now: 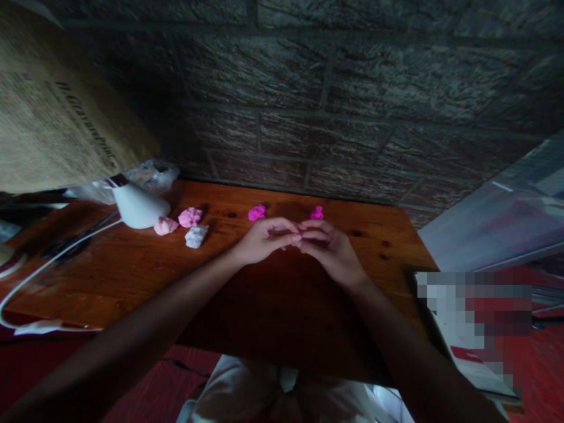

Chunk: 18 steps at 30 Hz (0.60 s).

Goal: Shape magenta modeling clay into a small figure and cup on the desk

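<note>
Over the middle of the wooden table [229,288], my left hand [268,239] and my right hand [328,244] meet at the fingertips. Thumbs and fingers of both are pinched together; whatever is between them is hidden or too small to make out. Just behind my left hand lies a bright magenta lump of modelling clay [257,212]. A second magenta lump [316,212] sits behind my right hand. Farther left are a pink clay lump [190,217], a paler pink lump [165,225] and a white lump [196,236], close together.
A lamp with a white base [140,205] and printed paper shade [66,111] stands at the left, its white cord [48,255] crossing the table. Dark scissors-like tools [79,239] lie near it. Behind rises a brick wall [286,141]. A translucent plastic panel [497,205] stands right.
</note>
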### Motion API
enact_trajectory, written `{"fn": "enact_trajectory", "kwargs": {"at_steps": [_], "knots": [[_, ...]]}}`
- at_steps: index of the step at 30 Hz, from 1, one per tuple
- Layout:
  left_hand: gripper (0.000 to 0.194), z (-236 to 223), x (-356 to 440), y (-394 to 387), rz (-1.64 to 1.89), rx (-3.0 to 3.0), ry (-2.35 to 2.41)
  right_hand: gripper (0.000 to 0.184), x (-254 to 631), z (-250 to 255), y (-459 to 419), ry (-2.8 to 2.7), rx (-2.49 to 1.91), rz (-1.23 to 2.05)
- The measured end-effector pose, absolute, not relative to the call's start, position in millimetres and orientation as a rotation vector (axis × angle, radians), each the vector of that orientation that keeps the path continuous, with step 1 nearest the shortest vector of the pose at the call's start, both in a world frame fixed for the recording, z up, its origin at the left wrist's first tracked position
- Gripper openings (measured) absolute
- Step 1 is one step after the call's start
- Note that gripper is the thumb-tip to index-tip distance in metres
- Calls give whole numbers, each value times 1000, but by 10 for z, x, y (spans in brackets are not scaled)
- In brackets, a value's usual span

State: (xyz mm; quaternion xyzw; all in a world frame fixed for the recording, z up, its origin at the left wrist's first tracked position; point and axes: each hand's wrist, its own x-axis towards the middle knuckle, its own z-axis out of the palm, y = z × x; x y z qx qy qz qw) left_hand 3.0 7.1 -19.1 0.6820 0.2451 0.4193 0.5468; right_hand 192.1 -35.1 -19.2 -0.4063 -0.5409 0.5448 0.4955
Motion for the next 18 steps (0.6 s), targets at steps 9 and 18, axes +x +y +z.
{"fn": "enact_trajectory", "kwargs": {"at_steps": [9, 18], "knots": [[34, -214, 17, 74, 900, 1586, 632, 41, 1916, -228, -339, -1241, -972, 1363], [33, -162, 10, 74, 996, 1565, 672, 41, 1896, -176, -353, -1203, -998, 1365]]}}
